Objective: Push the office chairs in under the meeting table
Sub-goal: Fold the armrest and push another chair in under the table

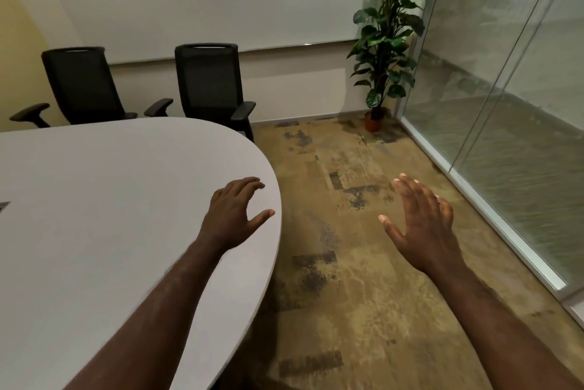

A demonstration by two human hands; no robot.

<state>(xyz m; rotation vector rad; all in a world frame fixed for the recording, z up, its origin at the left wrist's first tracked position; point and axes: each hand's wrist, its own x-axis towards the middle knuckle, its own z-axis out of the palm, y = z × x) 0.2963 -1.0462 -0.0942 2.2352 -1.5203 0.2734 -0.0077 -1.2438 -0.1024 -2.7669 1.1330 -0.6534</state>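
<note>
Black mesh-backed office chairs (79,86) (210,83) are seen at 11 o'clock, tucked against grey oval meeting table (110,200) | step judged: between chairs, none gripped | left hand (235,215), right hand (420,219) held loose, spread, empty | next: another chair must be located | terracotta pot (373,124) holds green plant (392,26)

Office meeting room, oval table (94,200), mesh chairs (208,80)
</note>
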